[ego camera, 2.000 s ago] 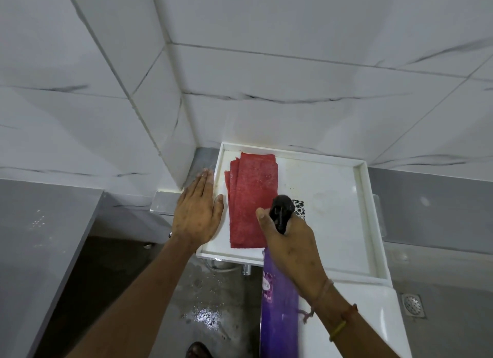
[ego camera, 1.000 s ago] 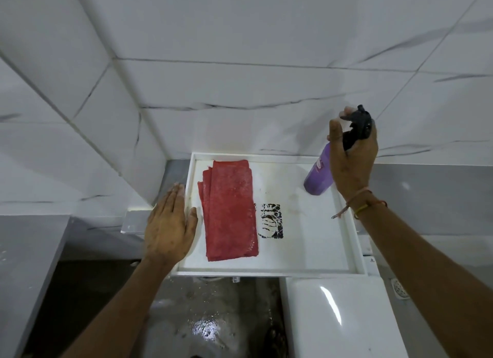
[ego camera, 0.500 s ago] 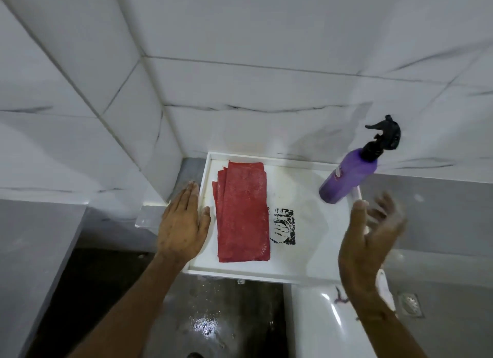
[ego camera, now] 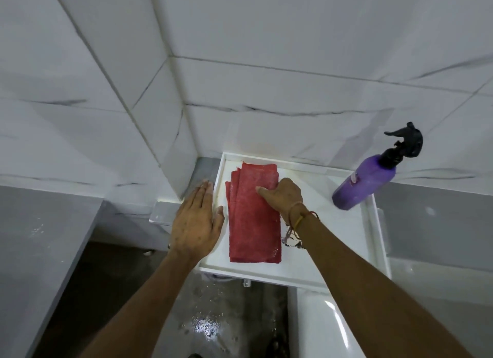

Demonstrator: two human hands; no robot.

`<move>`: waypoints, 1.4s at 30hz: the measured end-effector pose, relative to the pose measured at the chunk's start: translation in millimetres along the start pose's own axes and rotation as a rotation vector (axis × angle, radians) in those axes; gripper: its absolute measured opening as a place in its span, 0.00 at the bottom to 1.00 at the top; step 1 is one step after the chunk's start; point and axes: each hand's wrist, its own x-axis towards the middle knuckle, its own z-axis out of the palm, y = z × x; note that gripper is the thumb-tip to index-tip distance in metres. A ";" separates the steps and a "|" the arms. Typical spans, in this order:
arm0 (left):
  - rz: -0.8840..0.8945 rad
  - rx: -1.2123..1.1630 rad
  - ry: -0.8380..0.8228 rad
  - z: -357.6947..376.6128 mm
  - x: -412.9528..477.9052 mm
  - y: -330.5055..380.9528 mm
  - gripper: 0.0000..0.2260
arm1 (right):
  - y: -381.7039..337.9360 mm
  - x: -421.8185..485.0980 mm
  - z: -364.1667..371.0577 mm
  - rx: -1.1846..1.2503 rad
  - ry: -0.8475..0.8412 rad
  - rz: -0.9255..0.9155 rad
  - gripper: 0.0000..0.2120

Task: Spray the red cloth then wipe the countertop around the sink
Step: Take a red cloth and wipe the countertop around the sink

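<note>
Released beyond it, the purple plastic spray bottle [ego camera: 365, 183] stood; right hand [ego camera: 282, 197] gripped the folded red cloth [ego camera: 253, 224] to wipe, left hand [ego camera: 196, 224] flat, bracing.

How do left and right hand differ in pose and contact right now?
Left hand lies flat, fingers straight together, palm down on the left rim of the white rectangular tray-like countertop; right hand is curled, fingers bent onto the folded red cloth. Left touches no cloth; right presses or pinches the cloth's far end, grip unclear. Right wrist wears thread bands; the left shows none. Neither holds the purple spray bottle.
</note>
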 end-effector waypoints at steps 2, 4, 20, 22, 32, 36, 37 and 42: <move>0.020 0.040 -0.010 -2.6 -0.1 2.7 0.29 | -1.8 -3.8 -2.8 0.187 -0.053 -0.010 0.16; 0.045 0.067 -0.015 -8.7 -3.0 4.3 0.28 | -5.8 -18.8 -9.3 0.419 -0.175 -0.066 0.10; -0.312 -0.019 0.164 -122.9 -206.3 -110.7 0.24 | -38.9 -188.8 2.6 1.271 -0.890 0.180 0.16; -0.380 -0.004 0.225 -134.6 -225.8 -137.6 0.24 | -62.0 -205.0 22.0 1.212 -0.911 0.214 0.19; -0.861 -0.100 0.519 -170.4 -242.2 -251.1 0.23 | -167.3 -254.4 93.7 0.788 -0.629 -0.172 0.08; -0.944 -0.183 0.517 -185.0 -206.8 -286.5 0.26 | -210.6 -242.7 138.5 0.486 -0.439 -0.418 0.10; -0.953 -0.202 0.513 -189.2 -195.8 -291.4 0.27 | -221.4 -238.4 155.6 0.401 -0.423 -0.487 0.11; -1.016 -0.234 0.428 -189.6 -146.5 -316.1 0.33 | -253.9 -187.7 295.4 -0.360 -0.533 -0.838 0.34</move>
